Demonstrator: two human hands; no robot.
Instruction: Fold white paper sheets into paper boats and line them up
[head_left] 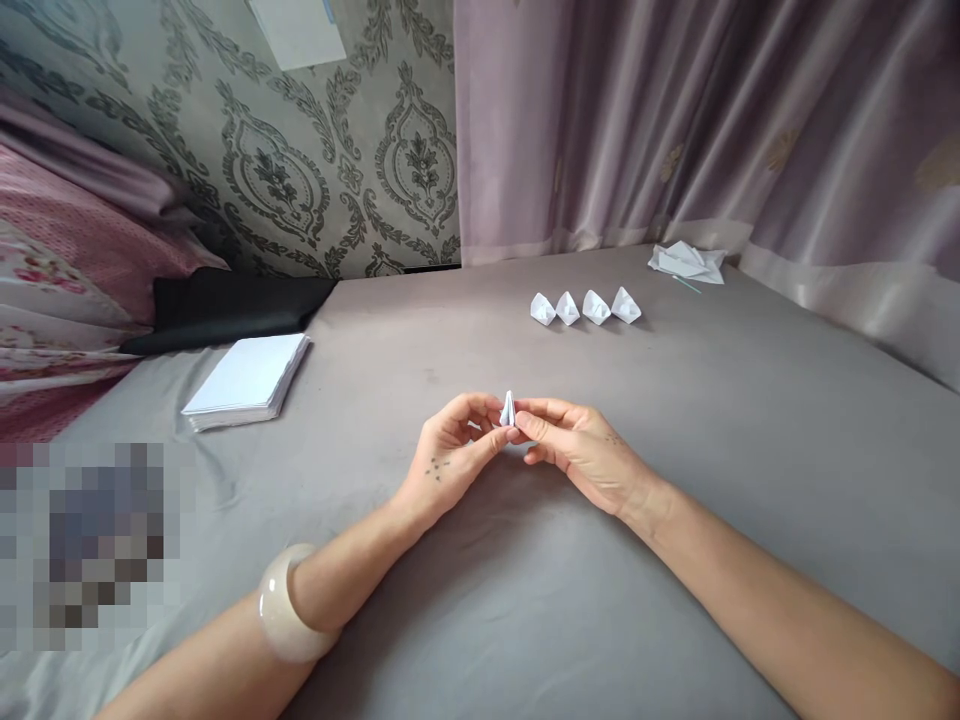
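A small piece of folded white paper (508,410) stands upright between my two hands, its tip pointing up and its layers showing at the edge. My left hand (459,440) pinches it from the left with thumb and fingertips. From the other side, the thumb and forefinger of my right hand (577,445) grip it too. My fingers hide its lower part. Beyond my hands, several folded white paper boats (596,307) sit in a row on the grey sheet (420,350).
At left lies a thick stack of white paper (247,375), with a black item (232,310) behind it. More white paper (686,262) and a thin greenish stick (686,285) lie at the far right, near the curtain (600,130). A patch at lower left is blurred out.
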